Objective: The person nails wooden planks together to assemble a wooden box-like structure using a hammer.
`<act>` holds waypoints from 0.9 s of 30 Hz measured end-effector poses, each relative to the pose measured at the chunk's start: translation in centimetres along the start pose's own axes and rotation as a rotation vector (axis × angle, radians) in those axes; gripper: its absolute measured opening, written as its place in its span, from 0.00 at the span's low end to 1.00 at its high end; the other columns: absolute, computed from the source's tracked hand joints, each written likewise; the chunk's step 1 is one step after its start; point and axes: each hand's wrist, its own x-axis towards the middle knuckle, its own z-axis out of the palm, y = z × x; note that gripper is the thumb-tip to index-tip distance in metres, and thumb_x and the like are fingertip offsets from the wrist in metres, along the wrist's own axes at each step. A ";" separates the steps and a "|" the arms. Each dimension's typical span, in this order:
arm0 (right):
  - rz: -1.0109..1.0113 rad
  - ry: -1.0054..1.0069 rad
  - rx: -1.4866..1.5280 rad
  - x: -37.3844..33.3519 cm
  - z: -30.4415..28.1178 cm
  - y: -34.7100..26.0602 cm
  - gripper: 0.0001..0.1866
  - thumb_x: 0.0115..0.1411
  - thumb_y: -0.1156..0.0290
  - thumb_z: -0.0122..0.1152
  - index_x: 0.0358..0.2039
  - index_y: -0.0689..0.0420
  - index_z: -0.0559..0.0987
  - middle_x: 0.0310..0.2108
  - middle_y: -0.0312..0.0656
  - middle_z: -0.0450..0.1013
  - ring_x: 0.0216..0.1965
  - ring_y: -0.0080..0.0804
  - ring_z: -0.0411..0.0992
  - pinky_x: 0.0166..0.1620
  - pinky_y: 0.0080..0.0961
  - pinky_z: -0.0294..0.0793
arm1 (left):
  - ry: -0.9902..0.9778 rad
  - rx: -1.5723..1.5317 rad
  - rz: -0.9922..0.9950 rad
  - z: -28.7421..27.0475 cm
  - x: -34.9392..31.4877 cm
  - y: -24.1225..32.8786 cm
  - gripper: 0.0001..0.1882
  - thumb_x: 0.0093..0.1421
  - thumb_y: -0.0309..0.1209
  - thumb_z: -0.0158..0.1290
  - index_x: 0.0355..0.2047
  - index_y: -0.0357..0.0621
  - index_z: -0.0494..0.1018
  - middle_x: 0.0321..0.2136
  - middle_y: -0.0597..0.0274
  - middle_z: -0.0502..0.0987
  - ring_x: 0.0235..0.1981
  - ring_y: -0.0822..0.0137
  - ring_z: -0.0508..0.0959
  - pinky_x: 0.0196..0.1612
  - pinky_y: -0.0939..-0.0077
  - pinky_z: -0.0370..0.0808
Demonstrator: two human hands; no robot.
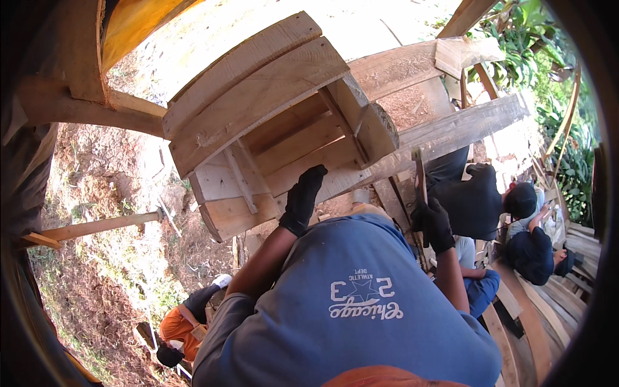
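Observation:
A wooden crate (258, 97) of nailed, pale boards lies tilted in front of me, its slatted inside showing. At its near edge is my left hand (306, 198) in a black glove, fingers stretched out along the boards. I see nothing held in it. On the right my right hand (434, 224), also black-gloved, is wrapped round the handle of a hammer (420, 177). The hammer stands with its head up, apart from the crate and close to the long bench plank.
A long bench plank (464, 132) runs behind and right of the crate, with sawdust (419, 103) beyond it. Several people work nearby, one in dark clothing (474, 200) close to my right hand, another in orange (177, 329) at lower left. Loose boards (525, 316) lie at right.

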 end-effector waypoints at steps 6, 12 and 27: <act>0.215 -0.162 -0.312 -4.3 3.0 1.3 0.13 0.64 0.65 0.72 0.43 0.60 0.81 0.24 0.36 0.75 0.21 0.24 0.74 0.22 0.28 0.69 | -0.160 0.025 0.067 -6.1 -7.7 19.2 0.19 0.79 0.33 0.47 0.65 0.38 0.75 0.63 0.51 0.78 0.68 0.58 0.75 0.69 0.60 0.72; 0.019 -0.351 -0.337 -8.0 10.6 -3.8 0.15 0.70 0.61 0.66 0.46 0.60 0.82 0.26 0.37 0.78 0.22 0.24 0.75 0.26 0.26 0.74 | 0.073 0.571 0.607 -14.9 -7.3 24.9 0.25 0.70 0.33 0.61 0.65 0.40 0.73 0.60 0.45 0.79 0.65 0.40 0.76 0.69 0.52 0.72; -0.170 -0.376 -0.250 -0.1 19.8 -7.5 0.13 0.71 0.61 0.67 0.43 0.59 0.83 0.24 0.33 0.76 0.23 0.18 0.74 0.26 0.23 0.76 | 0.492 1.157 0.610 -19.5 1.3 18.4 0.35 0.69 0.52 0.60 0.70 0.49 0.72 0.71 0.55 0.71 0.73 0.48 0.68 0.74 0.49 0.65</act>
